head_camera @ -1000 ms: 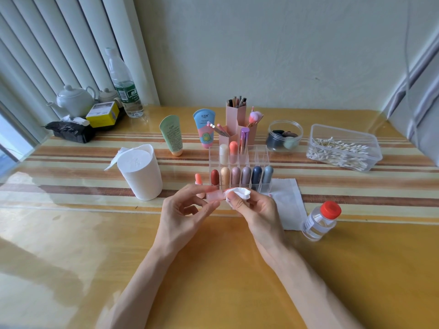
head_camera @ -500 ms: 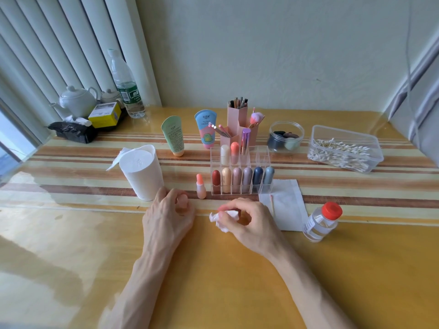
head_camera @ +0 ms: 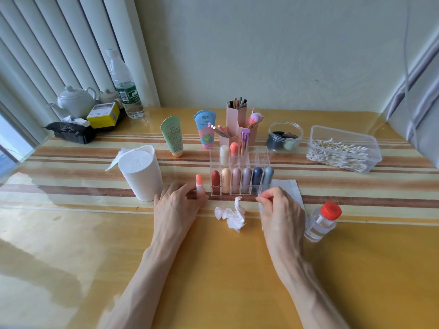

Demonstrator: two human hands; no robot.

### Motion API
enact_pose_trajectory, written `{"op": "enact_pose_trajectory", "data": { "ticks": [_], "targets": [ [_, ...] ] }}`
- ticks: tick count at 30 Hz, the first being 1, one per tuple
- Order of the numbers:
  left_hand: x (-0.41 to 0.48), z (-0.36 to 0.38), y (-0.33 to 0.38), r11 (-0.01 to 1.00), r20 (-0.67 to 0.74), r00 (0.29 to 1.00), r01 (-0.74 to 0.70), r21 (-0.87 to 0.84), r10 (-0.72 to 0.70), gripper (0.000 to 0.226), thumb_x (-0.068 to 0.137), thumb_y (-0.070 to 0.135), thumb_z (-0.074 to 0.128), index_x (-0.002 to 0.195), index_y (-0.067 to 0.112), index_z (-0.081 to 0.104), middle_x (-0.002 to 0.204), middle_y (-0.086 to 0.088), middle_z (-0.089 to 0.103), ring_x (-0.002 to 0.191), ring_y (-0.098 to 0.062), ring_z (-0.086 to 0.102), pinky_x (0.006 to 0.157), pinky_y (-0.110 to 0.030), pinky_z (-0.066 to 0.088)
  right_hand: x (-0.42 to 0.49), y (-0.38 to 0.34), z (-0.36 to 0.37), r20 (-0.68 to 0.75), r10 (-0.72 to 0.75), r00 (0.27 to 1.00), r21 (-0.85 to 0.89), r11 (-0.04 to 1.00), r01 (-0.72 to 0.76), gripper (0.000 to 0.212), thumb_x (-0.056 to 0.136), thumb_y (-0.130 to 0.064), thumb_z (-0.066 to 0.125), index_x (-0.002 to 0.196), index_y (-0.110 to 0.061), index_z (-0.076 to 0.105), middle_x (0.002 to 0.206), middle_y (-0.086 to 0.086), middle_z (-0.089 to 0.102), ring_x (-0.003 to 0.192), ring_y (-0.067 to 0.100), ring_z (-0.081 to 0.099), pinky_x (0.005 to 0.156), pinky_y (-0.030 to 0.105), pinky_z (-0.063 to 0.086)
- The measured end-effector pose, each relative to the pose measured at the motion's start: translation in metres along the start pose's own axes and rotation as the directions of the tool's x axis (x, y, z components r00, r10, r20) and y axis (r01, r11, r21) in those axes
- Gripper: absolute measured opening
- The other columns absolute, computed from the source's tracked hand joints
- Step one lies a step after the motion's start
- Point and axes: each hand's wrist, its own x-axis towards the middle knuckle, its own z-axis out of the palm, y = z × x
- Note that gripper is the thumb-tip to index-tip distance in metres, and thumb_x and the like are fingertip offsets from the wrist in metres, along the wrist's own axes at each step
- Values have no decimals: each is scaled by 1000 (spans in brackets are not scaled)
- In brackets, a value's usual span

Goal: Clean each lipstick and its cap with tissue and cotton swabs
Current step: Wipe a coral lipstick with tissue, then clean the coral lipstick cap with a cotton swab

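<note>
Head view: half a second ago the right hand (head_camera: 283,212) was lowering the crumpled white tissue smeared with red (head_camera: 230,213). That wad now lies let go on the table, just in front of the clear acrylic lipstick organiser (head_camera: 260,160), between the two hands. The right hand has moved to the flat white paper sheet (head_camera: 288,186) at the organiser's front right corner, where a cotton swab lay. Its fingertips are drawn together there, but I cannot tell whether they hold the swab. The left hand (head_camera: 177,207) has shifted from beside the tissue cup to grip the base of the uncapped coral lipstick with a clear base (head_camera: 199,182), which stands upright just left of the organiser. The tissue wipe looks finished and swab work seems next. The bullet looks smooth, rounded and intact.
</note>
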Motion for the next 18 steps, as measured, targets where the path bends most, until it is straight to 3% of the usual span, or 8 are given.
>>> {"op": "enact_pose_trajectory", "data": {
  "ticks": [4, 9, 14, 18],
  "targets": [
    [-1, -2, 4, 995, -65, 997, -53, -90, 48, 24, 88, 40, 81, 78, 20, 72, 89, 4, 67, 82, -29, 59, 71, -43, 47, 2, 3, -8, 48, 49, 998, -154, 987, -41, 26, 73, 6, 90, 85, -9, 72, 75, 8, 74, 60, 31, 69, 52, 27, 36],
    [-4, -7, 5, 962, -139, 989, -89, -258, 54, 23, 86, 44, 81, 82, 23, 72, 86, 13, 71, 80, -17, 64, 76, -46, 50, -4, 0, -4, 123, 115, 986, -342, 937, -67, 20, 89, -12, 82, 98, -11, 63, 83, 11, 68, 69, 29, 69, 55, 27, 34],
    [-10, -17, 16, 907, -219, 975, -59, -416, -38, 20, 87, 39, 78, 83, 23, 66, 84, 14, 74, 77, -11, 67, 92, -51, 47, -5, -1, -6, 142, 102, 985, -363, 931, -44, 23, 92, -22, 80, 95, -10, 61, 78, 11, 67, 63, 27, 67, 52, 27, 35],
    [-15, -22, 22, 845, -226, 974, -114, -523, -8, 16, 85, 24, 83, 85, 20, 69, 82, 16, 73, 81, -2, 67, 85, -53, 52, -6, -1, -5, 140, 119, 983, -403, 914, -53, 29, 92, -29, 80, 85, -8, 60, 71, 13, 65, 56, 31, 67, 50, 28, 30]
  ]
}}
